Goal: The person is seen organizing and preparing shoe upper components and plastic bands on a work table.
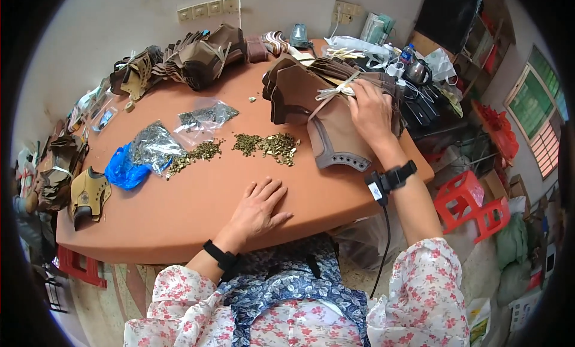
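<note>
My left hand [260, 206] lies flat on the orange-brown table [197, 224] near its front edge, fingers spread, holding nothing. On the right, my right hand [371, 110] is closed over a bundle of brown leather shoe uppers [326, 125], its fingertips beside the knot of a white tie strip [335, 92]. The undersides of those fingers are hidden. One upper at the front of the bundle shows a dark edge with a row of eyelets. Small piles of brass-coloured eyelets [272, 146] lie between my hands and the far side of the table.
Plastic bags of small metal parts [159, 146] and a blue bag [127, 167] lie left of the piles. More tied uppers [200, 56] line the far edge; a tan upper [90, 194] sits at left. A kettle [418, 71] and red stools [461, 197] are on the right.
</note>
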`<state>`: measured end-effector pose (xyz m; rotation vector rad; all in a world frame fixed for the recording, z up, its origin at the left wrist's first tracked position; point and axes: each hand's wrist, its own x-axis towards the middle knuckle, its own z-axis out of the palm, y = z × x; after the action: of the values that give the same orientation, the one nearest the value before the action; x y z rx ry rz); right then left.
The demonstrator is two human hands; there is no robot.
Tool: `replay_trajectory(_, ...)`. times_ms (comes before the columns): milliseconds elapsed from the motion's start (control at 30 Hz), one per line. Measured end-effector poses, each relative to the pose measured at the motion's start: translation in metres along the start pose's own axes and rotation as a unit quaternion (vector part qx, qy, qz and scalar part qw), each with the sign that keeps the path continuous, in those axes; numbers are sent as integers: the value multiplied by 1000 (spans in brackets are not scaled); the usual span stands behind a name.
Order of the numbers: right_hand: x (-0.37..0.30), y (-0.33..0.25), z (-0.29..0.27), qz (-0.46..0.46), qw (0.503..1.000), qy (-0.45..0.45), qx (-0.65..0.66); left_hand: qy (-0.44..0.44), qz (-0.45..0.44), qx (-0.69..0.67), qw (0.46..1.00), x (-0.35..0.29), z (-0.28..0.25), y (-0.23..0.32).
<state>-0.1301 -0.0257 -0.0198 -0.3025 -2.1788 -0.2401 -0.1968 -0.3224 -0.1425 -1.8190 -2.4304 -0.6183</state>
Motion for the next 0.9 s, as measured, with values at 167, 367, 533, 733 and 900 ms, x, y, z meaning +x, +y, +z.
replay_trajectory(167, 12, 8, 17, 14, 989, -105, -100, 8, -4, -17, 1000, -3, -1, 1)
replay_trajectory(367, 16, 9, 23, -103, 988, -27, -115, 18, -5, -29, 999, -6, 2, -1)
replay_trajectory(533, 13, -3, 17, -36, 988, -124, -83, 26, -4, -47, 999, -3, 1, -2)
replay_trajectory(733, 3, 2, 1, 51, 986, -155, 16, 19, -11, -47, 999, -3, -2, -4)
replay_trajectory(900, 15, 1, 6, -23, 999, -47, 11, 12, -7, -34, 999, -2, 3, -4)
